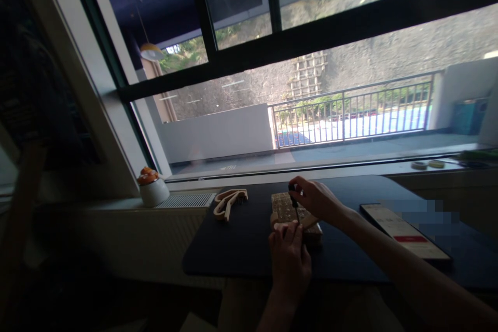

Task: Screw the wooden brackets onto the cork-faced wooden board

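My right hand [316,198] is closed round the dark handle of a screwdriver [294,202], whose shaft points down. Below its tip, my left hand [287,249] has its fingers bent over a pale wooden piece [310,221], pressing it against a brown, rough-textured block [283,206]. The fingers partly hide the wooden piece, and any screw at the tip is too small to make out. On the dark table [245,249], left of the block, lie curved pale wooden parts [227,205] with small dark bits at one end.
A tablet [406,233] with a lit screen lies on the table's right side, near my right forearm. A white jar with an orange top [153,189] stands on the sill at left, beside a radiator grille [187,200]. Tape rolls [419,165] rest on the right sill.
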A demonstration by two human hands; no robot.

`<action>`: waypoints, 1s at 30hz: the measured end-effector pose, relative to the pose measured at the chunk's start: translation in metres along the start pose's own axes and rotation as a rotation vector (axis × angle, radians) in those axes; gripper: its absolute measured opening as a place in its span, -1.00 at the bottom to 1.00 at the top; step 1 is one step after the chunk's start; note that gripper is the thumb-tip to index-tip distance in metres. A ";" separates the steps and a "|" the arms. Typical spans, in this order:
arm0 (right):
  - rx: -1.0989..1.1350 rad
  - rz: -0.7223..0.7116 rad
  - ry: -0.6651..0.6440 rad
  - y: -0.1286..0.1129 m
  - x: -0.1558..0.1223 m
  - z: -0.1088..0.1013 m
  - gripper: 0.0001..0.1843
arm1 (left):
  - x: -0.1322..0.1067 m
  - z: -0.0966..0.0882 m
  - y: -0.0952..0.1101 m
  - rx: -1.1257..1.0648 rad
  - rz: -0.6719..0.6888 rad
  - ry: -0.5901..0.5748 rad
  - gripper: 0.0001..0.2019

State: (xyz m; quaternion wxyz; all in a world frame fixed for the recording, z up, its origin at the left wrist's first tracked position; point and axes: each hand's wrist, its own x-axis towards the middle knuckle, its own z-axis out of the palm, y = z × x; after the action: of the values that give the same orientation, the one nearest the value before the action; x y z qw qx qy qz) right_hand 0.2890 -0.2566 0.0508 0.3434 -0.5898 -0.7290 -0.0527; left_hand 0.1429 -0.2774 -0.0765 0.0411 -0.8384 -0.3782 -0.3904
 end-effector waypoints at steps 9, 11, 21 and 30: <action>0.042 0.013 0.010 -0.003 -0.001 0.002 -0.77 | 0.000 -0.001 0.000 0.000 -0.003 0.000 -0.53; 0.045 0.003 0.007 -0.002 0.000 0.002 -0.75 | 0.000 -0.001 0.000 0.004 -0.002 0.009 -0.54; -0.014 -0.040 -0.022 -0.005 -0.002 0.004 -0.67 | 0.001 -0.004 0.003 0.006 0.004 -0.006 -0.54; -0.113 0.023 -0.024 -0.007 -0.003 0.003 -0.72 | 0.001 -0.003 0.001 0.005 0.002 -0.016 -0.55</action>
State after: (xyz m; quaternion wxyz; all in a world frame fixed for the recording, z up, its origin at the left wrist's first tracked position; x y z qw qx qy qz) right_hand 0.2810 -0.2592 0.0492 0.3012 -0.6170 -0.7223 -0.0828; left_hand 0.1420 -0.2785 -0.0734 0.0404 -0.8418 -0.3787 -0.3826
